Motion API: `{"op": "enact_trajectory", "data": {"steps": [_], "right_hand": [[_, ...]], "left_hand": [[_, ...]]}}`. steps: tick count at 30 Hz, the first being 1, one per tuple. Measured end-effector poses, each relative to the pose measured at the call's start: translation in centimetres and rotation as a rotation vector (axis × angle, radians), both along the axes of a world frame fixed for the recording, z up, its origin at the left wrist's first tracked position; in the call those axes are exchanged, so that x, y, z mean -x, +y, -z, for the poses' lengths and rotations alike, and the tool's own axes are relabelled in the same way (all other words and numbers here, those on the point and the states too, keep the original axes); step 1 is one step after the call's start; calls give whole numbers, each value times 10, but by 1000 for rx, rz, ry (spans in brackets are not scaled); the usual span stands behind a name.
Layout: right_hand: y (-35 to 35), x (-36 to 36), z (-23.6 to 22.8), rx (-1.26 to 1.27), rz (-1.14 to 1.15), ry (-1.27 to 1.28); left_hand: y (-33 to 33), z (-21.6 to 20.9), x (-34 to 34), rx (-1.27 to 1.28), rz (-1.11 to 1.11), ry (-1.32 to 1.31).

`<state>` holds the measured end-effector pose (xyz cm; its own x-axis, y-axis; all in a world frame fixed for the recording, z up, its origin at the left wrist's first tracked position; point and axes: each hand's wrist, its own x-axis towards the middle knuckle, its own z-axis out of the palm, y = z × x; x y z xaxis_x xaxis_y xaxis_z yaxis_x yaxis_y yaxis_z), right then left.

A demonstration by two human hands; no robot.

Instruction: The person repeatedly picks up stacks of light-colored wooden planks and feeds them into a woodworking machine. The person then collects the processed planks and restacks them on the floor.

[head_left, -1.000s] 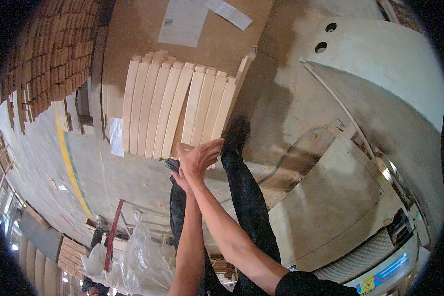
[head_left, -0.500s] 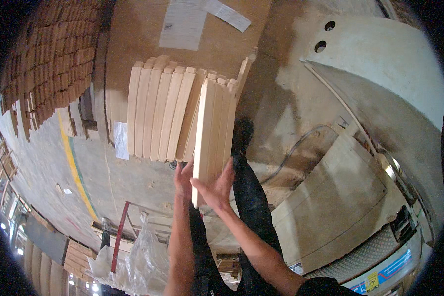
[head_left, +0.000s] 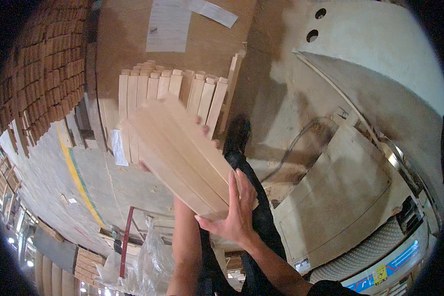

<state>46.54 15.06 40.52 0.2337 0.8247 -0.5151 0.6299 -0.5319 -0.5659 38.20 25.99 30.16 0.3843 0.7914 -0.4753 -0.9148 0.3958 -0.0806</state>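
A bundle of several pale wooden slats, pressed side by side, is held aslant in front of me. My left hand is closed around it from beneath; its fingertips show along the right edge and its thumb at the left, while the palm is hidden. At the near end my right hand grips the slats, thumb on the lower left and fingers on the right side. Just beyond the bundle stands a row of similar slats, partly covered by it.
Behind the row lies a brown board with paper sheets on it. Stacked brown wood rises at the far left. A dusty pale machine stands at the right, a cable beside it. Clear plastic hangs near a red bar.
The bundle has come away from the row and tilted, its far end swinging left. My left hand has moved up beneath it; my right hand has shifted slightly right and down.
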Motion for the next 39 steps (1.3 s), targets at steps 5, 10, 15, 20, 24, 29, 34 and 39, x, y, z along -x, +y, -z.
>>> {"op": "enact_trajectory", "data": {"steps": [5,10,15,20,24,29,34,39], "right_hand": [[-13,-20,5,-285,528,311],[15,2,4,-236,1186,1030],[13,13,11,-48,1216,666],[16,17,8,-24,1214,714],[20,29,-9,-72,1252,704],[-11,44,-40,-138,1061,515],[-57,32,-137,-361,444,-3],[-123,36,-284,-266,340,-15]], "left_hand": [[20,6,20,-299,-211,-73],[38,-2,17,-403,-236,-94],[43,-8,19,-441,-260,-95],[37,-19,27,-445,-281,-75],[23,-39,38,-410,-282,-21],[-3,-87,53,-282,-175,77],[-35,-180,46,-245,35,121],[-110,-305,-10,-336,461,-121]]}}
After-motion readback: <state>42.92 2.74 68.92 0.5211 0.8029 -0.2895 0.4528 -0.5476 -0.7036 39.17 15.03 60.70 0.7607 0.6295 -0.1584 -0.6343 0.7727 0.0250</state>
